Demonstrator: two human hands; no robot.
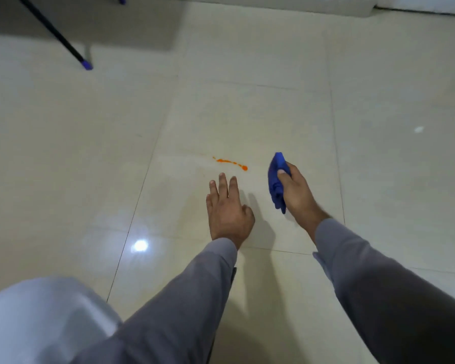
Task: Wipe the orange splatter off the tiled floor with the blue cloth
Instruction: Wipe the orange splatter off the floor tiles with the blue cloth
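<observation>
A thin orange splatter streaks across a cream floor tile in the middle of the view. My right hand grips a bunched blue cloth, held just right of the splatter and apart from it. Whether the cloth touches the floor I cannot tell. My left hand reaches out with straight fingers just below the splatter, its fingertips a short way from the orange streak. Both arms wear grey sleeves.
A black leg with a purple foot stands at the upper left, under a grey shadowed area. A pale grey knee or garment fills the lower left corner. A white wall base runs along the top right. Glossy tiles surround the splatter.
</observation>
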